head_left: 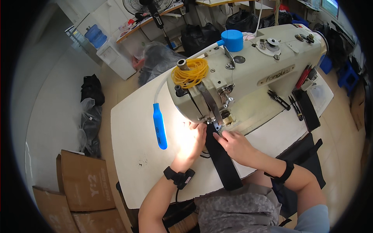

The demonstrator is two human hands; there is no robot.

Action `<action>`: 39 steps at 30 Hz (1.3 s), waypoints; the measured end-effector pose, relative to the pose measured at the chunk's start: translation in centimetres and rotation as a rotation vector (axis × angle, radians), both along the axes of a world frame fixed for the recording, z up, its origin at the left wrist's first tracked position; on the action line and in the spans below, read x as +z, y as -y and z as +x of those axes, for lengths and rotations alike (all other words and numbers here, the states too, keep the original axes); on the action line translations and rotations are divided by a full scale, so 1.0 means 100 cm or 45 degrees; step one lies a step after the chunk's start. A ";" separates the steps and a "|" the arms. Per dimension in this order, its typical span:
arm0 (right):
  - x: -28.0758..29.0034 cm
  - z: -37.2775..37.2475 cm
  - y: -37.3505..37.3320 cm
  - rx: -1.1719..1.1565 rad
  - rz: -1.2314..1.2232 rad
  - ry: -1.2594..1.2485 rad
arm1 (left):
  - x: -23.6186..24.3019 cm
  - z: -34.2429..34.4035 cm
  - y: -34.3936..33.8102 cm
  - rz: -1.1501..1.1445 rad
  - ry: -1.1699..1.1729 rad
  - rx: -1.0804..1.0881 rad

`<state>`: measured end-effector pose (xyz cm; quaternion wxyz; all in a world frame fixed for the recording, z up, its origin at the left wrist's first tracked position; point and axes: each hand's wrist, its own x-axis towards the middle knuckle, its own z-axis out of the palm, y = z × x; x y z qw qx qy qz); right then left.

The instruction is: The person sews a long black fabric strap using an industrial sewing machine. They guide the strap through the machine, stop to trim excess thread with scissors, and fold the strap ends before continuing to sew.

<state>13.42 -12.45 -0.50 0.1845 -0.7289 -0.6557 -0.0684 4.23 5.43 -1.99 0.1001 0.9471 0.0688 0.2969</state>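
Observation:
A long black fabric strip (222, 165) runs from under the presser foot (216, 126) of a cream sewing machine (283, 54) down over the white tabletop's front edge. My left hand (193, 138), washed out by a bright lamp light, pinches the strip's left side at the foot, fingertips partly hidden. My right hand (235, 145) lies at the strip's right side just below the foot, fingers curled onto it. A blue lamp handle (159, 128) hangs at the left, and yellow bands (190, 70) loop over the machine's top.
Black snips (278, 99) lie on the machine bed, beside a dark narrow tray (309, 110). Black fabric (311, 171) hangs off the right front. Cardboard boxes (87, 182) and dark bags (91, 128) stand on the left floor. A water dispenser (112, 58) and fan (147, 9) are behind.

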 end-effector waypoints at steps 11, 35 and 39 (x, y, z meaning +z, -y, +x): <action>-0.007 0.002 0.000 -0.036 0.066 0.055 | 0.032 -0.021 0.035 0.512 -0.465 -0.115; -0.007 0.000 0.001 -0.080 0.106 -0.064 | 0.023 -0.023 0.038 0.240 -0.546 -0.130; -0.006 -0.002 0.000 -0.087 0.095 -0.065 | 0.020 -0.025 0.037 0.223 -0.536 -0.127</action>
